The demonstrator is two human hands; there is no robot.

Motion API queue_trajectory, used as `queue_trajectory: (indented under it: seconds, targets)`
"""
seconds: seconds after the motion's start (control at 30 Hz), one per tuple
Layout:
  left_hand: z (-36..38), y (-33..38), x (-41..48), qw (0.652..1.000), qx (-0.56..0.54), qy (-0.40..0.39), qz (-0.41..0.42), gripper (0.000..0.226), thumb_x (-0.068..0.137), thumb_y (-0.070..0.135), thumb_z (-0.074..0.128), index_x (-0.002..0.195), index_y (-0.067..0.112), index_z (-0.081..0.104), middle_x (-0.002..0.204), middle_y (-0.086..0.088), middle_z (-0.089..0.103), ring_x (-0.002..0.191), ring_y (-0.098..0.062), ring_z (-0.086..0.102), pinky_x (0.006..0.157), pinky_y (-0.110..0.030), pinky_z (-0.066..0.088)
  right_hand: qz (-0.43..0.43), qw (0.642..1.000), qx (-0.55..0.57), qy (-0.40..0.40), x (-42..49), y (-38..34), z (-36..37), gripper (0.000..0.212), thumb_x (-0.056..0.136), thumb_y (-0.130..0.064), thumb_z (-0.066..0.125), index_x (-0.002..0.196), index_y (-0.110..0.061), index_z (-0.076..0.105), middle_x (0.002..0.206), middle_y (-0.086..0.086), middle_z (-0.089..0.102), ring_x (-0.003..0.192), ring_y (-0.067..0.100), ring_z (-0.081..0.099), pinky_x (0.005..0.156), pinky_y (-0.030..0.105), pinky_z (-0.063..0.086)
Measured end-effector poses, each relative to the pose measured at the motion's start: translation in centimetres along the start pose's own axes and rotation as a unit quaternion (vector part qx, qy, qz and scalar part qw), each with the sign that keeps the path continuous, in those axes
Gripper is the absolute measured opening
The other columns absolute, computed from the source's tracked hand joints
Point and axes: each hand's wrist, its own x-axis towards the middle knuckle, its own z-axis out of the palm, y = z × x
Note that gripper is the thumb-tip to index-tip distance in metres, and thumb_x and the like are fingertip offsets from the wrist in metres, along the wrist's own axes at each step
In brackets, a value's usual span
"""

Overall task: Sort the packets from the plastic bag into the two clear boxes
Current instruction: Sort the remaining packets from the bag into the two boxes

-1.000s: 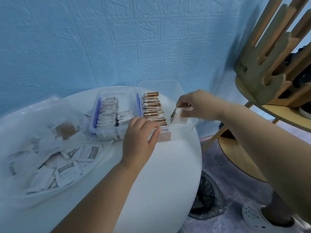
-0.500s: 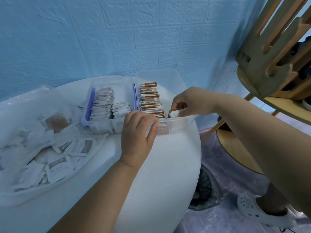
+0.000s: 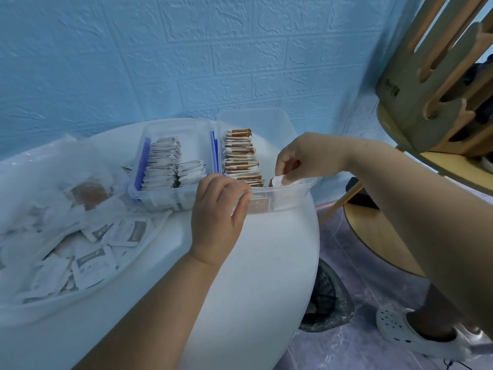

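Note:
Two clear boxes stand side by side at the back of the white round table (image 3: 256, 263). The left box (image 3: 170, 129) holds rows of grey-white packets (image 3: 165, 164). The right box (image 3: 290, 193) holds a row of brown-edged packets (image 3: 240, 156). My left hand (image 3: 217, 217) grips the near rim of the right box, thumb on its front wall. My right hand (image 3: 304, 158) pinches a brown-and-white packet (image 3: 277, 180) low inside the right box, beside the row. The plastic bag (image 3: 53, 222) lies at the left, open, with several loose packets.
A blue brick-patterned wall runs behind the table. A wooden rack (image 3: 437, 84) stands at the right over a round wooden base (image 3: 373, 236). A black mesh bin (image 3: 325, 300) sits on the floor under the table's edge. My white clog (image 3: 408, 332) is at lower right.
My right hand has lowered the packet from above the rim down into the right box. My left hand has kept its hold on the box rim.

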Motion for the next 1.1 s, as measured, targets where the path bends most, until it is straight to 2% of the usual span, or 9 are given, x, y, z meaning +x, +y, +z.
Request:
queue_trajectory:
  seconds: [0.13,0.37,0.5,0.6,0.7,0.77,0.87,1.0,1.1]
  targets:
    - [0.0,-0.1,0.0,1.0,0.001,0.0,0.002,0.023,0.09,0.023,0.052,0.09,0.005,0.067,0.089,-0.01,0.063,0.093,-0.02,0.046,0.089,-0.014,0.028,0.004,1.0,0.009,-0.003,-0.3,-0.6,0.0,0.014,0.087,-0.028,0.062,0.098,-0.026,0.07,0.097,-0.008,0.069,0.088,0.005,0.061,0.089,0.024,0.046]
    - [0.0,0.1,-0.1,1.0,0.005,-0.007,-0.005,0.024,0.089,0.024,0.051,0.09,0.005,0.067,0.089,-0.011,0.063,0.093,-0.02,0.045,0.086,-0.019,0.033,0.02,1.0,-0.009,0.0,-1.0,-1.3,0.5,0.029,0.092,-0.037,0.051,0.102,-0.018,0.069,0.101,-0.001,0.069,0.092,0.014,0.06,0.092,0.033,0.046]
    - [-0.7,0.1,0.2,0.999,-0.018,-0.035,-0.016,0.023,0.089,0.023,0.051,0.092,0.007,0.068,0.09,-0.009,0.062,0.094,-0.017,0.046,0.088,-0.011,0.03,0.01,1.0,-0.005,0.024,-1.1,-1.5,0.7,0.026,0.092,-0.035,0.052,0.102,-0.018,0.068,0.101,-0.003,0.069,0.093,0.013,0.06,0.091,0.032,0.046]
    - [-2.2,0.3,0.0,0.996,-0.044,-0.061,-0.043,0.027,0.089,0.023,0.047,0.102,0.009,0.066,0.101,-0.008,0.061,0.1,-0.016,0.05,0.089,-0.011,0.033,-0.042,0.99,0.053,0.126,-1.2,-2.5,1.1,0.02,0.09,-0.029,0.057,0.095,-0.014,0.069,0.093,-0.001,0.07,0.085,0.013,0.061,0.081,0.027,0.045]
    - [-5.1,-0.3,-1.1,0.997,-0.017,-0.057,-0.038,0.023,0.088,0.022,0.047,0.106,0.013,0.058,0.105,-0.008,0.061,0.102,-0.019,0.051,0.092,-0.015,0.034,-0.131,0.958,0.143,0.21,-1.3,-5.9,2.2,0.012,0.089,-0.021,0.062,0.089,-0.012,0.069,0.083,0.001,0.07,0.075,0.014,0.059,0.072,0.024,0.047]
    - [-7.7,-1.4,-2.5,0.997,0.023,-0.043,-0.055,0.023,0.087,0.021,0.048,0.103,0.01,0.061,0.1,-0.008,0.063,0.098,-0.02,0.052,0.09,-0.019,0.036,-0.188,0.943,0.18,0.206,-1.2,-8.9,3.4,0.01,0.088,-0.017,0.062,0.091,-0.013,0.07,0.083,-0.001,0.07,0.075,0.011,0.059,0.069,0.016,0.044]
    - [-11.9,-3.8,-5.5,0.986,0.1,-0.05,-0.123,0.031,0.084,0.026,0.045,0.097,0.008,0.066,0.096,-0.008,0.065,0.092,-0.026,0.056,0.086,-0.027,0.038,-0.252,0.944,0.145,0.153,-0.3,-13.1,6.4,0.015,0.089,-0.019,0.059,0.097,-0.013,0.071,0.09,-0.003,0.071,0.075,0.003,0.057,0.067,0.009,0.041]
    - [-15.7,-6.9,-9.4,0.941,0.207,-0.13,-0.233,0.046,0.08,0.037,0.038,0.102,0.008,0.066,0.107,-0.014,0.064,0.1,-0.037,0.058,0.083,-0.044,0.049,-0.273,0.95,0.121,0.089,2.1,-16.8,11.2,0.021,0.09,-0.018,0.058,0.107,-0.012,0.068,0.111,0.004,0.066,0.099,0.014,0.057,0.081,0.011,0.033]
    - [-16.5,-8.0,-11.2,0.916,0.259,-0.202,-0.232,0.052,0.081,0.038,0.037,0.106,0.004,0.067,0.114,-0.021,0.063,0.104,-0.041,0.06,0.079,-0.053,0.051,-0.259,0.955,0.085,0.116,4.3,-18.2,14.1,0.034,0.093,-0.024,0.053,0.121,-0.007,0.06,0.132,0.016,0.052,0.126,0.028,0.045,0.104,0.025,0.028]
